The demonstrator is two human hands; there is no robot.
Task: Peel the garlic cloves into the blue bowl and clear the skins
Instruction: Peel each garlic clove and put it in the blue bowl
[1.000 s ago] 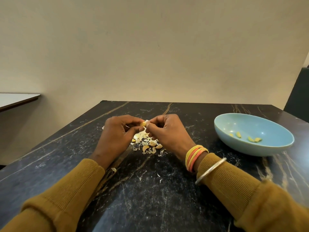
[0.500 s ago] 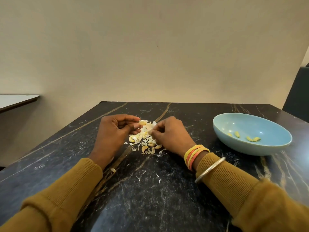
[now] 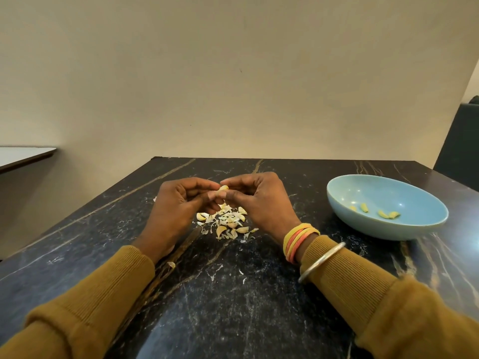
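Observation:
My left hand (image 3: 178, 206) and my right hand (image 3: 261, 200) meet above the middle of the dark marble table (image 3: 233, 294). Their fingertips pinch one pale garlic clove (image 3: 223, 188) between them. Below the hands lies a small pile of garlic cloves and papery white skins (image 3: 226, 222). At the right stands the blue bowl (image 3: 425, 224); several peeled yellowish cloves (image 3: 386, 214) lie in it.
A few loose skin flakes (image 3: 171, 264) are scattered on the table nearer to me. A plain wall rises behind the table's far edge. A light-topped table (image 3: 23, 155) stands at the left, a dark chair back (image 3: 458, 141) at the far right.
Half a second ago both hands were down at the pile. They have since lifted together, with a clove pinched between their fingertips.

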